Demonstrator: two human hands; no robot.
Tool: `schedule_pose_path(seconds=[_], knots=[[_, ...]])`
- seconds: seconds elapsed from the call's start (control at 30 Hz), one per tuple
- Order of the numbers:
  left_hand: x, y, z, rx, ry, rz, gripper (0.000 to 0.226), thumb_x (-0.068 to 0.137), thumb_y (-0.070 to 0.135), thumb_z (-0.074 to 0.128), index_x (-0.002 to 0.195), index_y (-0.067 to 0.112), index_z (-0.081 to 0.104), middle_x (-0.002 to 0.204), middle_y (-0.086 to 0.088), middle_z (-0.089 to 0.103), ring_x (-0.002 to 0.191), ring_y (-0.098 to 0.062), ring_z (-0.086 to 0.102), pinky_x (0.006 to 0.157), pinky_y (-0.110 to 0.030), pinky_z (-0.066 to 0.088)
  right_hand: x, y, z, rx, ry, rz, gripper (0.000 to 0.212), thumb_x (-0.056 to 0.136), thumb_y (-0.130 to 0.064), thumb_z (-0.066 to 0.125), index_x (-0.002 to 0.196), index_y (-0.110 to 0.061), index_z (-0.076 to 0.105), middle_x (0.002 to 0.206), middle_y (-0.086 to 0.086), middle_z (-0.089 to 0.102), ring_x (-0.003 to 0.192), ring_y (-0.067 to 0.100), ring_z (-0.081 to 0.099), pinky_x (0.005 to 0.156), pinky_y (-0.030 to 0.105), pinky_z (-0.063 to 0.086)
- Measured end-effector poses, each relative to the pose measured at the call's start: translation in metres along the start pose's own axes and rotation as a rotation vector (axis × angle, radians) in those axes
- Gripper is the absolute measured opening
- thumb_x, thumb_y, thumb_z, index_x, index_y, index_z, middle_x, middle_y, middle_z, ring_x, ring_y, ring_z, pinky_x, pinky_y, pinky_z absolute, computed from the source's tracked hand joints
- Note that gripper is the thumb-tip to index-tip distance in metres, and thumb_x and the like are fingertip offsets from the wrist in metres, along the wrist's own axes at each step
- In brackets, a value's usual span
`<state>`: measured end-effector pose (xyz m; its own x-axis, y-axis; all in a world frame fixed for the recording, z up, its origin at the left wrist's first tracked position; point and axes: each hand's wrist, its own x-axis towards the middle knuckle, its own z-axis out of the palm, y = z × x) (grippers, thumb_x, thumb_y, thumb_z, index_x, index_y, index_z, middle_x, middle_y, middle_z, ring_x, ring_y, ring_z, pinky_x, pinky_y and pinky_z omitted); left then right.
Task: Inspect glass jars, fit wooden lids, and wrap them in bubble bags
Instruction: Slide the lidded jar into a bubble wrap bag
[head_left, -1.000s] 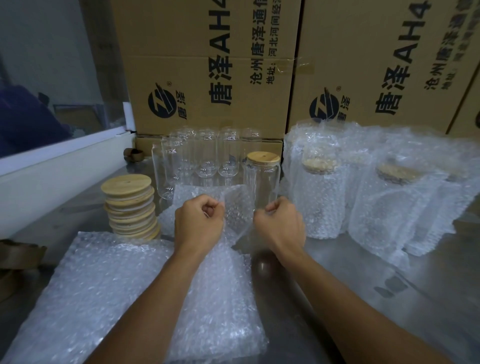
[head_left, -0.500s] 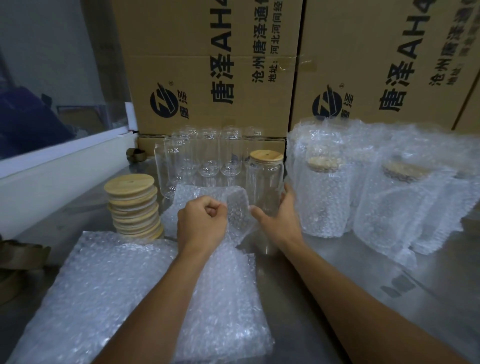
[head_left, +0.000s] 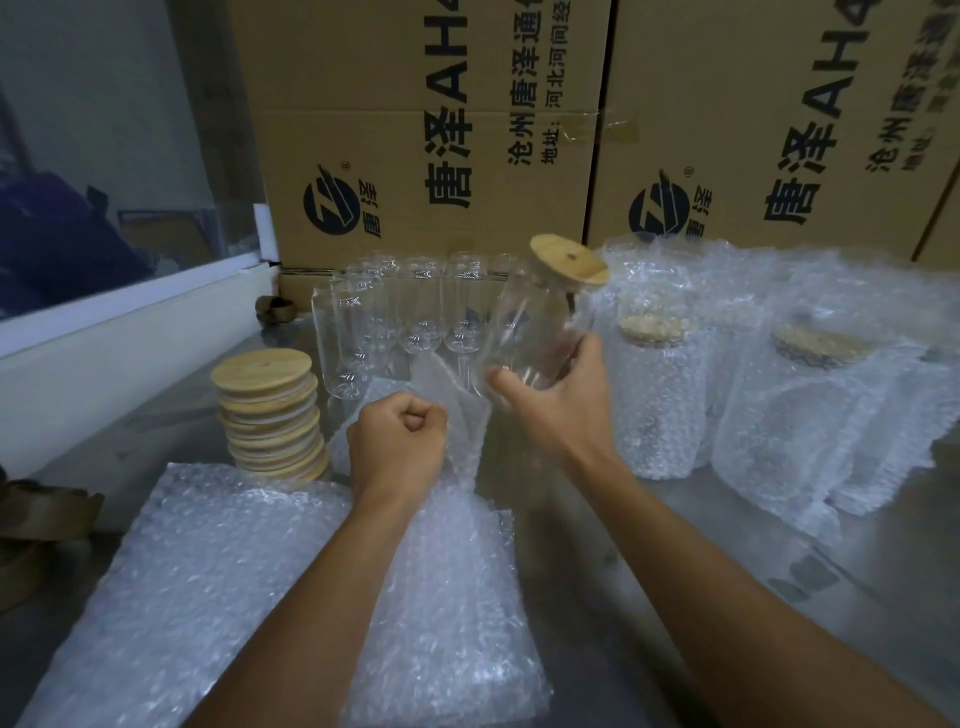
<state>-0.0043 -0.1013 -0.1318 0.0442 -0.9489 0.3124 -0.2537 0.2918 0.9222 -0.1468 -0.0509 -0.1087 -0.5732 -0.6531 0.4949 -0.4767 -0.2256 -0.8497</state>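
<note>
At a steel packing table (head_left: 649, 561), my right hand (head_left: 558, 402) grips a clear glass jar (head_left: 530, 327) near its base, fingers curled round it, and holds it in the air, tilted so that its wooden lid (head_left: 569, 258) leans up and to the right. My left hand (head_left: 397, 441) is balled into a fist that pinches the upper edge of a bubble bag (head_left: 457, 410), lifting it just beside and below the jar's base. More bubble bags (head_left: 208, 582) lie flat in a pile under my forearms. A stack of wooden lids (head_left: 270, 415) stands to the left, near a cluster of empty, unlidded jars (head_left: 400, 312) set upright behind my hands. To the right, wrapped jars (head_left: 654, 395) in bubble bags stand together. Printed cardboard cartons (head_left: 426, 130) form a wall behind the table.
</note>
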Motion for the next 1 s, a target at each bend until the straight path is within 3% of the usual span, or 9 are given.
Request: schedule_pose_path(seconds=[0.2, 0.3, 0.47, 0.63, 0.7, 0.8, 0.9, 1.0], knots=[[0.004, -0.003, -0.002, -0.083, 0.003, -0.062, 0.016, 0.089, 0.022, 0.071, 0.074, 0.017, 0.071, 0.068, -0.003, 0.069, 0.064, -0.017, 0.062, 0.066, -0.025, 0.045, 0.005, -0.033, -0.013, 0.263, -0.221, 0.119, 0.094, 0.051, -0.048, 0.089, 0.131, -0.024, 0.045, 0.115, -0.004, 0.068, 0.105, 0.013, 0.068, 0.083, 0.034, 0.056], [0.004, -0.003, -0.002, -0.096, 0.004, -0.058, 0.017, 0.089, 0.021, 0.072, 0.073, 0.017, 0.071, 0.066, -0.002, 0.069, 0.061, -0.016, 0.061, 0.066, -0.024, 0.044, 0.006, -0.042, -0.017, 0.377, -0.196, 0.159, 0.093, 0.047, -0.052, 0.088, 0.126, -0.020, 0.052, 0.105, -0.004, 0.071, 0.096, 0.015, 0.071, 0.071, 0.025, 0.048], [0.005, -0.001, 0.000, -0.108, 0.006, -0.052, 0.023, 0.088, 0.020, 0.072, 0.066, 0.019, 0.067, 0.060, 0.003, 0.066, 0.056, -0.011, 0.057, 0.061, -0.023, 0.041, -0.001, -0.036, -0.019, 0.420, -0.303, 0.286, 0.101, 0.053, -0.057, 0.091, 0.130, -0.001, 0.058, 0.087, -0.006, 0.066, 0.075, 0.005, 0.058, 0.069, 0.022, 0.037], [0.006, -0.003, 0.000, -0.148, 0.002, -0.032, 0.025, 0.089, 0.015, 0.070, 0.066, 0.022, 0.066, 0.058, 0.008, 0.067, 0.054, -0.007, 0.057, 0.054, -0.014, 0.042, -0.014, -0.018, -0.011, 0.428, -0.299, 0.395, 0.089, 0.049, -0.056, 0.095, 0.124, -0.021, 0.061, 0.123, -0.005, 0.067, 0.112, 0.012, 0.063, 0.083, 0.028, 0.044], [0.007, -0.004, 0.000, -0.186, -0.007, -0.036, 0.023, 0.091, 0.018, 0.071, 0.069, 0.023, 0.067, 0.062, 0.006, 0.069, 0.053, -0.007, 0.056, 0.059, -0.021, 0.044, -0.016, -0.013, -0.011, 0.487, -0.352, 0.457, 0.096, 0.048, -0.055, 0.093, 0.131, -0.027, 0.054, 0.130, -0.004, 0.067, 0.118, 0.017, 0.064, 0.092, 0.040, 0.050], [0.008, -0.004, 0.001, -0.182, -0.028, -0.030, 0.023, 0.093, 0.020, 0.070, 0.070, 0.025, 0.068, 0.061, 0.009, 0.069, 0.050, -0.003, 0.056, 0.061, -0.025, 0.045, -0.016, -0.004, -0.010, 0.576, -0.462, 0.485, 0.091, 0.061, -0.040, 0.094, 0.137, -0.028, 0.045, 0.125, 0.002, 0.072, 0.114, 0.027, 0.070, 0.102, 0.058, 0.049], [0.007, -0.005, 0.001, -0.194, -0.012, -0.023, 0.025, 0.093, 0.019, 0.068, 0.068, 0.024, 0.066, 0.054, 0.012, 0.065, 0.045, -0.001, 0.053, 0.058, -0.025, 0.042, -0.015, 0.003, -0.009, 0.529, -0.477, 0.447, 0.079, 0.065, -0.033, 0.092, 0.129, -0.037, 0.045, 0.119, 0.000, 0.075, 0.109, 0.025, 0.072, 0.097, 0.049, 0.053], [0.008, -0.004, 0.001, -0.218, 0.019, -0.030, 0.025, 0.093, 0.016, 0.068, 0.070, 0.025, 0.065, 0.057, 0.008, 0.062, 0.050, -0.007, 0.053, 0.061, -0.025, 0.041, -0.014, 0.005, -0.009, 0.472, -0.423, 0.445, 0.088, 0.057, -0.031, 0.095, 0.128, -0.039, 0.043, 0.117, -0.003, 0.072, 0.107, 0.017, 0.071, 0.082, 0.036, 0.053]])
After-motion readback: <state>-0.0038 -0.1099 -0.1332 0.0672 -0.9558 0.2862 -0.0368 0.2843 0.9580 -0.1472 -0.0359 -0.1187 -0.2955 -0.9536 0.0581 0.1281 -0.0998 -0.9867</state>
